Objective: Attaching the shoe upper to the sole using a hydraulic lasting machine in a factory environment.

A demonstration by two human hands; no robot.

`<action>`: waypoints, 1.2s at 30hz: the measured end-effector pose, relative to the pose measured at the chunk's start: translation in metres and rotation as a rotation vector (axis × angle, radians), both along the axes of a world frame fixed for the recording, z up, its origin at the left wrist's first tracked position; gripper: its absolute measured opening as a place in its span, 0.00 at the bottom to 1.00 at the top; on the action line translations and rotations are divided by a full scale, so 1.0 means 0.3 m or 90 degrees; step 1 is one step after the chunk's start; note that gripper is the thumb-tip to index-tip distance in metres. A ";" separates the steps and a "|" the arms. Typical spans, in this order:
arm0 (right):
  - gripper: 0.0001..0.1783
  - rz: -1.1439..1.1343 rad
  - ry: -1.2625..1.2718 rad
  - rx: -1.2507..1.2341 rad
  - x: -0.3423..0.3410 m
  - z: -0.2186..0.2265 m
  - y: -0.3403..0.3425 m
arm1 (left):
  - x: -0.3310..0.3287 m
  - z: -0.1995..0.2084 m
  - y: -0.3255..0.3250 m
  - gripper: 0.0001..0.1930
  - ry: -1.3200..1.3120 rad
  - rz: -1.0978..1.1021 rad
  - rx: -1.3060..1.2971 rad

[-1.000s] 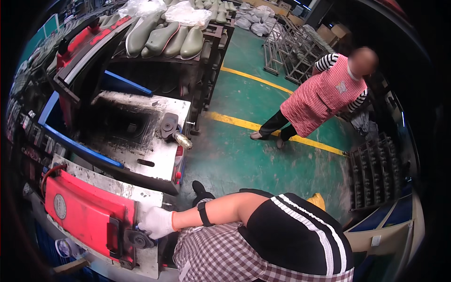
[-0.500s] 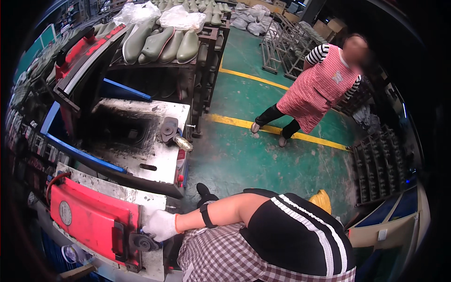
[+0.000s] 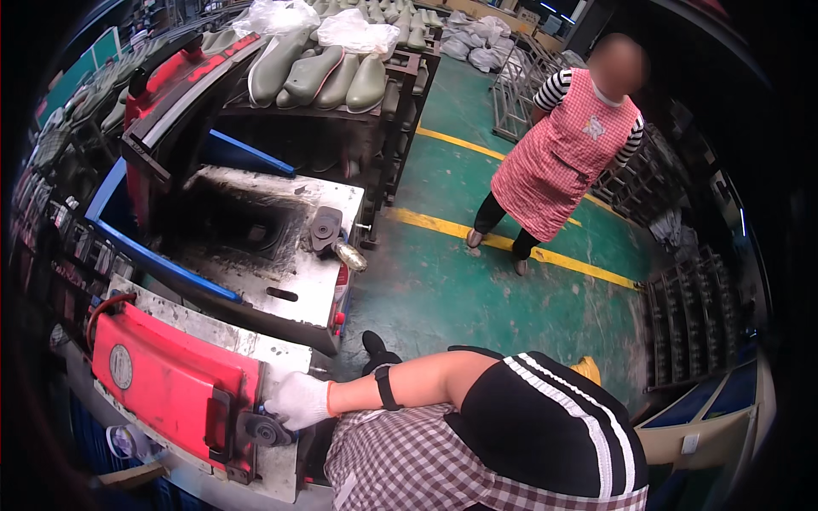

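My right hand (image 3: 298, 401), in a white knit glove with an orange cuff, is closed at the front of a red-lidded machine (image 3: 162, 362). It grips the handle of a dark grey rounded latch (image 3: 266, 431), most of it hidden under the glove. The red lid lies down flat, with a black bar handle (image 3: 219, 426) beside the latch. My left hand is out of view. Beyond stands a similar machine with its red lid (image 3: 166, 85) raised over a blackened metal plate (image 3: 315, 285). Its own latch (image 3: 326, 230) has a silver-wrapped handle (image 3: 350, 257).
Olive-green rubber shoes (image 3: 336, 81) and clear plastic bags (image 3: 358, 32) lie on a rack behind the raised lid. A person in a pink checked apron (image 3: 558, 157) stands on the green floor near a yellow line (image 3: 443, 226). Dark racks (image 3: 694, 311) stand at the right.
My view has shifted a little, so the machines sit farther right. The person in the pink apron has shifted slightly left in the picture. My right hand stays on the latch.
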State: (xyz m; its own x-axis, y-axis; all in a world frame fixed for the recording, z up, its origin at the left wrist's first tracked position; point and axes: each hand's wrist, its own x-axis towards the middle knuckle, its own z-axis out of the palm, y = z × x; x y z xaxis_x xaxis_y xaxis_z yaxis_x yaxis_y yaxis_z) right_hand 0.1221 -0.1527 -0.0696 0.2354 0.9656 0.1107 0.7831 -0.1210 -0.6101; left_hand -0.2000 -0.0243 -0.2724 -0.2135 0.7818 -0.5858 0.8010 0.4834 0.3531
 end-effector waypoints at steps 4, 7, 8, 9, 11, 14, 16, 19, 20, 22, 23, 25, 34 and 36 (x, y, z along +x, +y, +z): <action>0.14 0.003 0.005 0.013 0.001 0.008 -0.001 | -0.018 0.001 -0.004 0.39 0.002 0.007 -0.001; 0.14 -0.001 0.002 0.012 0.001 0.009 0.000 | -0.028 0.001 -0.006 0.39 0.003 0.012 0.000; 0.14 -0.002 0.004 0.011 0.001 0.009 0.000 | -0.032 0.002 -0.006 0.39 0.004 0.015 0.001; 0.14 0.000 0.010 0.003 0.001 0.009 0.000 | -0.034 0.002 -0.008 0.39 0.004 0.015 0.002; 0.14 -0.001 0.005 0.014 0.001 0.009 0.000 | -0.041 0.003 -0.009 0.39 0.004 0.017 0.002; 0.14 -0.001 0.004 0.013 0.002 0.008 -0.001 | -0.051 0.005 -0.013 0.38 0.006 0.023 0.005; 0.14 0.000 0.004 0.007 0.002 0.007 -0.002 | -0.057 0.007 -0.015 0.38 0.008 0.026 0.005; 0.15 -0.002 0.007 0.031 0.003 0.003 -0.004 | -0.066 0.010 -0.016 0.38 0.008 0.032 0.007; 0.15 -0.001 0.005 0.029 0.002 0.001 -0.004 | -0.069 0.011 -0.018 0.38 0.011 0.032 0.008; 0.15 0.001 0.004 0.027 0.002 -0.003 -0.003 | -0.076 0.013 -0.019 0.38 0.012 0.035 0.009; 0.15 0.000 0.002 0.026 0.001 -0.005 -0.002 | -0.080 0.014 -0.021 0.38 0.011 0.036 0.009; 0.15 0.000 0.002 0.025 0.000 -0.007 -0.001 | -0.088 0.016 -0.023 0.38 0.014 0.040 0.012; 0.15 0.005 -0.005 0.013 0.002 -0.018 0.001 | -0.126 0.025 -0.035 0.38 0.021 0.054 0.017; 0.16 0.008 -0.015 0.024 0.003 -0.020 0.003 | -0.135 0.025 -0.037 0.38 0.023 0.059 0.019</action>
State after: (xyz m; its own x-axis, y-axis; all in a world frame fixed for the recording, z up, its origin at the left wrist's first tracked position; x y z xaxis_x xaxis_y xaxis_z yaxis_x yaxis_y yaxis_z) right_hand 0.1230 -0.1519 -0.0755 0.2208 0.9634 0.1522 0.7981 -0.0887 -0.5959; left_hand -0.2405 -0.0354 -0.2648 -0.3059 0.7748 -0.5532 0.7659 0.5454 0.3404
